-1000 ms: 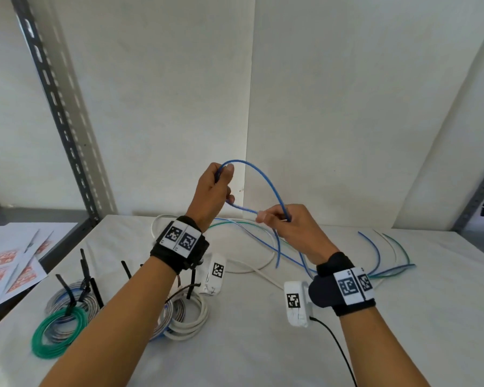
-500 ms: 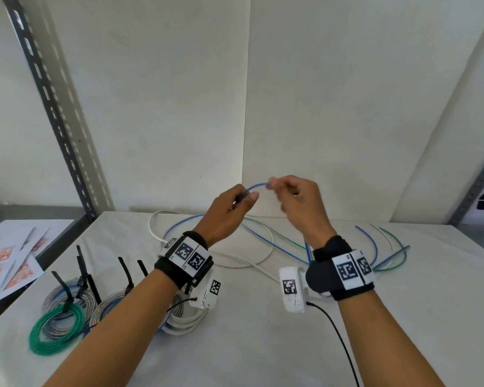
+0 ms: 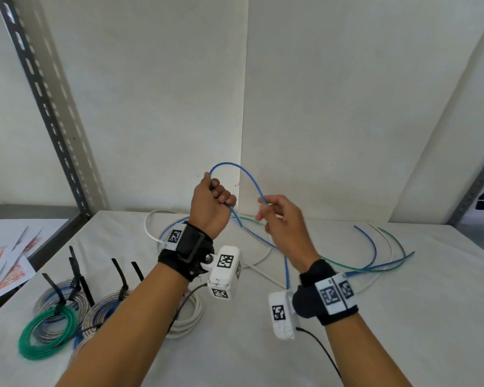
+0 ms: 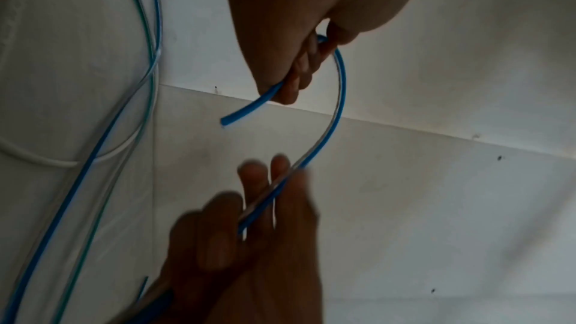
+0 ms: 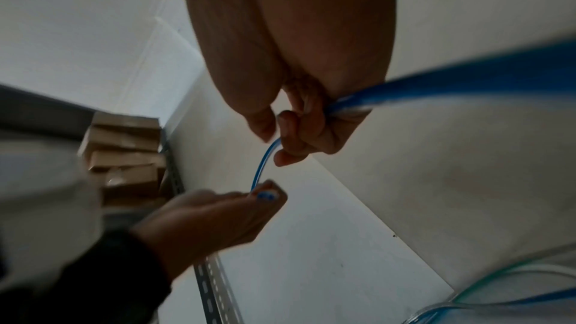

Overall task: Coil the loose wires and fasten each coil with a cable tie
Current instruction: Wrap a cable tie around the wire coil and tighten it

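The left hand (image 3: 211,203) is fisted round the blue wire (image 3: 242,170) near its end. The right hand (image 3: 284,222) pinches the wire's arch, both raised above the desk (image 3: 403,317).

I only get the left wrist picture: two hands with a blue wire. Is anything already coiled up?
Observer: Yes. Besides that blue wire, the head view shows a green coil at the left of the table, with a black tie on it.
Visitor: Only that one?
Observer: No, a white coil lies there too, partly behind the forearm.
Visitor: Anything off the table?
Observer: The right wrist view shows stacked cardboard boxes beside a shelf post.
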Demonstrator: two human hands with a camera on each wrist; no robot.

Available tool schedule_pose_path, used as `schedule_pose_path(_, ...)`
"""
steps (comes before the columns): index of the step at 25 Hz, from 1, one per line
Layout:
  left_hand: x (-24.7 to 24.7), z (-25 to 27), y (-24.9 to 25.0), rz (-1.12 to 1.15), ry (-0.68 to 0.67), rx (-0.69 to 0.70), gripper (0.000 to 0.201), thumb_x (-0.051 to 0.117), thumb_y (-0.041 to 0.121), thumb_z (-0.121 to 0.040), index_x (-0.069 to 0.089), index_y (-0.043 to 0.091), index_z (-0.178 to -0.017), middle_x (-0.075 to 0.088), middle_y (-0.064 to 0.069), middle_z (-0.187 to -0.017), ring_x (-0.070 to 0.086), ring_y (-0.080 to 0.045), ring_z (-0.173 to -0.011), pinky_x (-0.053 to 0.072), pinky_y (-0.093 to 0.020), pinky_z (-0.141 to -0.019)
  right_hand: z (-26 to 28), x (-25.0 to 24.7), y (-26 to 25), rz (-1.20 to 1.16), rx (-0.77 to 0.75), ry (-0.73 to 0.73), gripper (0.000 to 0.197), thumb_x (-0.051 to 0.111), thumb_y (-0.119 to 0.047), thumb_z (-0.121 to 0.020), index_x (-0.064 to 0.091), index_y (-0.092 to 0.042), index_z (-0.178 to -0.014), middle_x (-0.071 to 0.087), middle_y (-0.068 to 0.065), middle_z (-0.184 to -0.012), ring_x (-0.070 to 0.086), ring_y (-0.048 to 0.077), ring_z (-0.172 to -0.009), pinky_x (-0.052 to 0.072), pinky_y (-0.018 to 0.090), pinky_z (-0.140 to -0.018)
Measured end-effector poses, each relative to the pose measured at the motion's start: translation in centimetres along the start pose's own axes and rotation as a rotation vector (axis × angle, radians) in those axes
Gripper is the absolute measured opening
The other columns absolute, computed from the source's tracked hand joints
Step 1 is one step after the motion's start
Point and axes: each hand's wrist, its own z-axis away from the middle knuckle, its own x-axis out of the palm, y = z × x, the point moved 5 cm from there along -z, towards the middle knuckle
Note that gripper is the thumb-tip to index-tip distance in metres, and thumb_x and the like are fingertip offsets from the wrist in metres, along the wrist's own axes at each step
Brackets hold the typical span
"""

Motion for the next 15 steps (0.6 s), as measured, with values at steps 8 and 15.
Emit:
schedule_pose_path(8, -1.1, 0.2, -1.1, 0.179, 0.098, 0.062, 0.045, 0.037, 0.032, -0.110, 0.038, 0.017, -0.067, 0.026, 0.004, -0.052, 0.026, -0.011, -0.042, 0.029, -0.023, -0.051, 0.4, 1.6, 0.3, 0.239, 0.012, -0.077, 0.034, 0.085, -0.031, -0.080, 0.067, -0.022, -0.108, 0.074, -0.007, -0.082, 0.060, -0.002, -0.065, 0.046, 0.013, -0.063)
schedule_pose_path(15, -0.6, 2.2, -2.0, -0.268, -0.080, 0.092, 0.035, 0.038, 0.027, -0.109, 0.048, 0.011, -0.080, 0.032, 0.001, -0.058, 0.045, -0.013, -0.052, 0.053, -0.028, -0.067, -0.1, -0.6, 1.2, -0.092, -0.027, 0.257, 0.028, 0.078, -0.024, -0.089, 0.067, -0.021, -0.115, 0.075, 0.001, -0.085, 0.072, 0.016, -0.090, 0.057, 0.032, -0.085)
